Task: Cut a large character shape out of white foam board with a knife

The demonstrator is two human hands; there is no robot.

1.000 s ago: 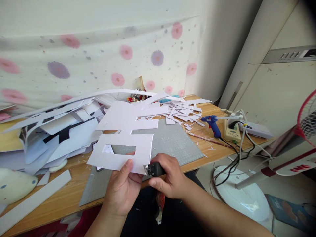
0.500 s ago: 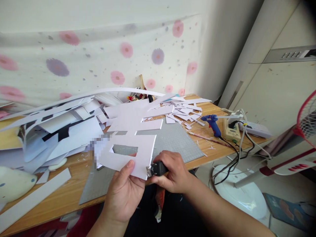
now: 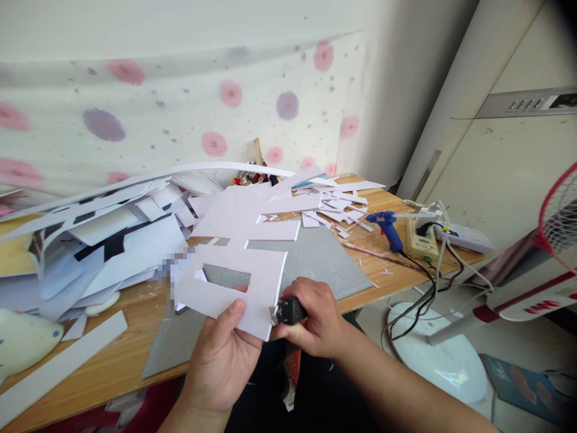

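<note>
My left hand (image 3: pixel 225 355) holds a white foam board piece (image 3: pixel 265 282) by its near edge, thumb on top and fingers underneath. This piece has a rectangular window cut through it and slots farther along. My right hand (image 3: pixel 315 319) is closed around a black hand tool (image 3: pixel 292 310) with a small metal head. That metal head sits against the right edge of the board, a little above its near corner. Its exact kind is hard to make out. Beneath the board lies a grey cutting mat (image 3: pixel 324 264) on the wooden table.
White board sheets (image 3: pixel 135 258) pile up at left, and offcuts (image 3: pixel 338 204) lie at the back right. A blue glue gun (image 3: pixel 388 228) stands near a power strip (image 3: pixel 421 237) with cables. To the right are a fan (image 3: pixel 518 307) and its floor base. A long white strip (image 3: pixel 67 367) lies front left.
The board has shifted slightly toward me and tilted, so the tool's head now touches its edge farther from the near corner. My right hand has barely moved.
</note>
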